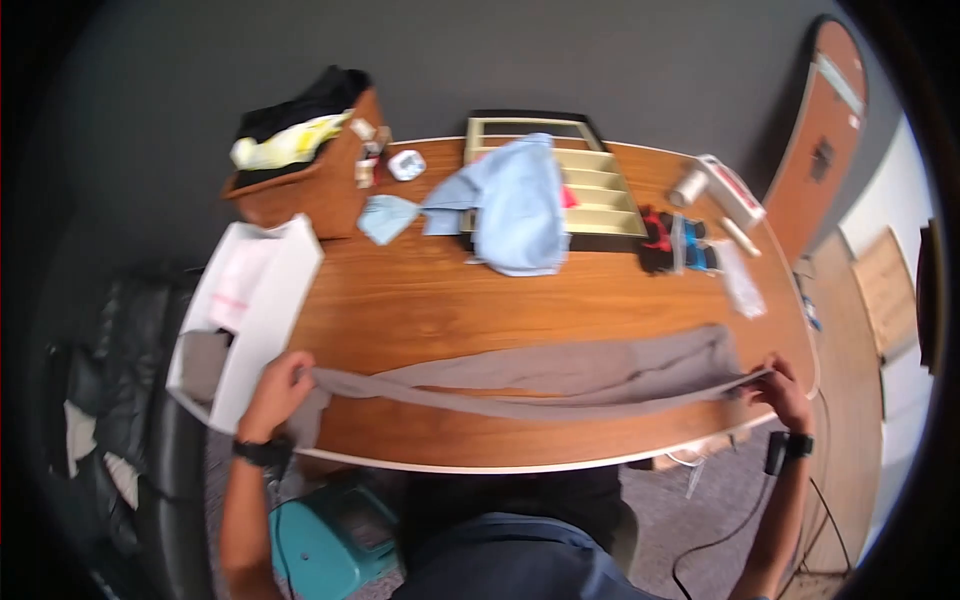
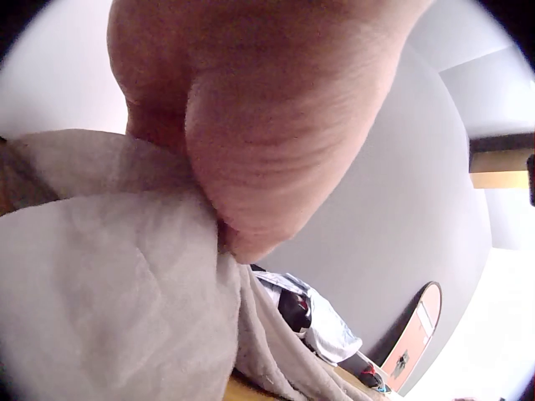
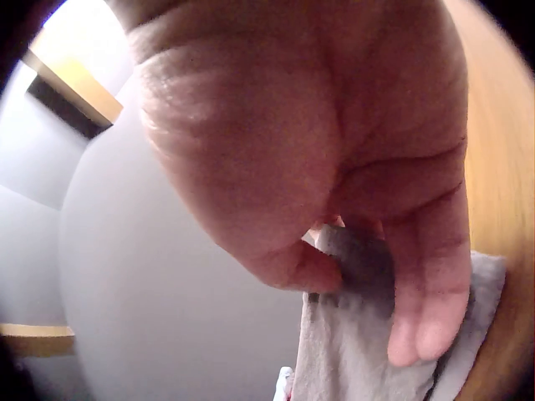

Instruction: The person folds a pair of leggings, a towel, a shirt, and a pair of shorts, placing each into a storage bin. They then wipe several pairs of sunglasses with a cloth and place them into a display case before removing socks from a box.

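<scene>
A long taupe cloth (image 1: 620,370) stretches across the front of the wooden table, its near edge pulled nearly straight between both hands. At its left end my left hand (image 1: 279,393) grips the edge, and a short part hangs down below the fingers. In the left wrist view, thick folds of the cloth (image 2: 117,284) bunch under the hand. On the other end, my right hand (image 1: 784,395) pinches the corner between thumb and fingers, while two fingers (image 3: 430,309) reach down over the fabric. The far part of the cloth lies on the table in loose wrinkles.
A white box (image 1: 290,285) with folded cloth stands beside the left hand. Farther back are a brown box (image 1: 340,165) of clothes, a light blue garment (image 1: 520,215) over a divided tray (image 1: 595,185), and small rolled items (image 1: 685,245). A teal stool (image 1: 320,540) stands below.
</scene>
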Demonstrator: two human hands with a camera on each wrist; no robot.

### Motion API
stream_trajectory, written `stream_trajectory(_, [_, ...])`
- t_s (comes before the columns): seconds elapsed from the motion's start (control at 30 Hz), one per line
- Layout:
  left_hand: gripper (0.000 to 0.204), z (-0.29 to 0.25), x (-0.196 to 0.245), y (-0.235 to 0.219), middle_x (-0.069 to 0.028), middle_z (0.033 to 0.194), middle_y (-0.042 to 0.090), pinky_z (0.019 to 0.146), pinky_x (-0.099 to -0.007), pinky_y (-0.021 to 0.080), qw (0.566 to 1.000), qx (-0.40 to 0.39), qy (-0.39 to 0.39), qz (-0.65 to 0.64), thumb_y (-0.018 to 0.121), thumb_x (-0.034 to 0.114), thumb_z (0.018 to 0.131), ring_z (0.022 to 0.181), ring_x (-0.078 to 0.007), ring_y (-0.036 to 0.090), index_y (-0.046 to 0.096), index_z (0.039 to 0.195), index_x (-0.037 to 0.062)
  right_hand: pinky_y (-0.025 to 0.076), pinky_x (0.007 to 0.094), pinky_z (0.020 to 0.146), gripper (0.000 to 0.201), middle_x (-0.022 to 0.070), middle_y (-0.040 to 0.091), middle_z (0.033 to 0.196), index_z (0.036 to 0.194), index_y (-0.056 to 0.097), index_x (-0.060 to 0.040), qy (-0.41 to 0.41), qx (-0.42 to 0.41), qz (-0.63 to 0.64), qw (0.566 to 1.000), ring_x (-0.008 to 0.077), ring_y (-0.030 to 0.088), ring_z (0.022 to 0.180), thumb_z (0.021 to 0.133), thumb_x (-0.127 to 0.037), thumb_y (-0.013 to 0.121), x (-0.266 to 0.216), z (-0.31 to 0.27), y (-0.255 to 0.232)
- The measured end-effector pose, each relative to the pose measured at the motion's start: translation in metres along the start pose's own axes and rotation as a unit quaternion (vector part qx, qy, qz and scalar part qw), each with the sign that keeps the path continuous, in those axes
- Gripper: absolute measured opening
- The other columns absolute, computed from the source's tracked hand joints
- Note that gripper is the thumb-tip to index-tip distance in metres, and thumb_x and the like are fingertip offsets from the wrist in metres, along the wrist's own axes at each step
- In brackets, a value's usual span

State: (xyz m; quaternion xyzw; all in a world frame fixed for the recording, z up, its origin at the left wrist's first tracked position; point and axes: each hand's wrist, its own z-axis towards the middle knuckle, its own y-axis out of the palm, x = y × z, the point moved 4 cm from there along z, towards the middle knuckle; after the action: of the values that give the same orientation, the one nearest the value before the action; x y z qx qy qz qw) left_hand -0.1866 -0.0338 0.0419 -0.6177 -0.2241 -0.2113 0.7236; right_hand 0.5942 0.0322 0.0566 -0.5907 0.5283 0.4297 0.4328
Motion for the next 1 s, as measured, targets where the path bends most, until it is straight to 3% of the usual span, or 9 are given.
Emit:
stream_trajectory(0.13, [0.012, 0.038, 0.003, -0.01, -0.0173, 0.087, 0.061, 0.072, -0.0375, 0.048, 0.999, 0.027, 0.029, 0.033, 0.055, 0.004, 0.088, 0.079, -0.0318, 0.06, 0.058, 0.1, 0.0, 0.059, 0.0325, 0.063, 0.005, 0.0133, 0.065, 0.094, 0.099, 0.046, -0.0097, -0.043, 0.022, -0.025, 0.999, 0.0228, 0.07, 0.078, 0.098, -0.014, 0.044, -0.015, 0.034, 0.011])
stream_trajectory(0.37, [0.011, 0.06, 0.037, -0.056, -0.016, 0.091, 0.059, 0.076, -0.0372, 0.048, 0.996, 0.094, 0.007, 0.011, 0.055, 0.0, 0.086, 0.083, -0.0332, 0.06, 0.057, 0.097, -0.0006, 0.049, 0.0249, 0.072, 0.005, 0.0022, 0.058, 0.09, 0.098, 0.048, -0.0115, -0.179, 0.134, 0.028, 0.974, 0.0126, 0.064, 0.085, 0.099, -0.014, 0.043, -0.072, 0.037, 0.001])
stream_trajectory(0.43, [0.011, 0.043, 0.042, -0.062, -0.0142, 0.093, 0.059, 0.08, -0.0356, 0.048, 0.988, 0.117, 0.084, 0.062, 0.056, -0.001, 0.083, 0.087, -0.0321, 0.06, 0.057, 0.094, -0.0002, 0.049, 0.0245, 0.072, 0.003, 0.0025, 0.056, 0.088, 0.097, 0.047, -0.0111, -0.195, 0.09, 0.038, 0.976, 0.0126, 0.061, 0.079, 0.097, -0.013, 0.045, -0.066, 0.019, -0.007])
stream_trajectory(0.57, [0.009, 0.004, 0.029, -0.032, -0.0143, 0.093, 0.059, 0.082, -0.0377, 0.048, 0.992, 0.068, 0.091, 0.056, 0.06, -0.001, 0.077, 0.092, -0.0337, 0.059, 0.057, 0.085, 0.0007, 0.053, 0.0302, 0.064, 0.006, 0.005, 0.058, 0.085, 0.09, 0.049, -0.0091, -0.072, 0.038, -0.031, 0.996, 0.016, 0.06, 0.072, 0.086, -0.009, 0.053, 0.002, -0.009, -0.023])
stream_trajectory(0.63, [0.009, -0.009, 0.015, -0.011, -0.0147, 0.09, 0.06, 0.079, -0.0383, 0.048, 0.996, -0.036, 0.052, 0.069, 0.06, -0.001, 0.076, 0.09, -0.0323, 0.06, 0.059, 0.085, 0.0009, 0.053, 0.0302, 0.067, 0.009, 0.0062, 0.061, 0.086, 0.088, 0.052, -0.0076, 0.017, 0.043, -0.066, 0.997, 0.017, 0.061, 0.075, 0.082, -0.003, 0.055, 0.02, -0.021, -0.011])
stream_trajectory(0.77, [0.013, -0.009, 0.007, 0.002, -0.0151, 0.087, 0.061, 0.071, -0.0375, 0.05, 0.994, -0.09, 0.022, 0.057, 0.06, 0.0, 0.077, 0.081, -0.0314, 0.061, 0.061, 0.09, 0.0, 0.053, 0.0302, 0.068, 0.018, 0.0076, 0.063, 0.092, 0.094, 0.058, -0.0048, 0.0, -0.036, -0.192, 0.981, 0.0173, 0.063, 0.077, 0.076, -0.001, 0.061, 0.034, -0.012, -0.031])
stream_trajectory(0.87, [0.015, 0.007, 0.016, -0.013, -0.0158, 0.09, 0.063, 0.072, -0.0384, 0.049, 0.995, -0.065, -0.024, 0.066, 0.058, 0.005, 0.08, 0.082, -0.0337, 0.061, 0.062, 0.094, 0.0004, 0.052, 0.0307, 0.062, 0.038, 0.0079, 0.063, 0.097, 0.109, 0.062, -0.0042, 0.073, -0.006, -0.328, 0.942, 0.0158, 0.062, 0.071, 0.072, -0.008, 0.07, 0.014, 0.003, -0.04])
stream_trajectory(0.9, [0.016, 0.013, 0.02, -0.017, -0.016, 0.092, 0.064, 0.073, -0.0386, 0.049, 0.995, -0.049, -0.024, 0.078, 0.058, 0.006, 0.081, 0.083, -0.0344, 0.061, 0.062, 0.096, 0.0009, 0.051, 0.0304, 0.06, 0.033, 0.0077, 0.062, 0.097, 0.108, 0.062, -0.004, 0.072, 0.044, -0.41, 0.908, 0.0149, 0.061, 0.068, 0.076, -0.011, 0.069, 0.006, 0.011, -0.04])
stream_trajectory(1.0, [0.02, 0.033, 0.032, -0.006, -0.0147, 0.097, 0.064, 0.077, -0.0377, 0.049, 0.995, -0.06, 0.016, 0.074, 0.058, 0.009, 0.085, 0.088, -0.0306, 0.06, 0.063, 0.102, 0.0012, 0.05, 0.0286, 0.061, 0.035, 0.008, 0.062, 0.097, 0.116, 0.058, -0.0034, 0.0, 0.106, -0.395, 0.913, 0.0139, 0.061, 0.073, 0.085, -0.017, 0.067, 0.014, 0.052, -0.045])
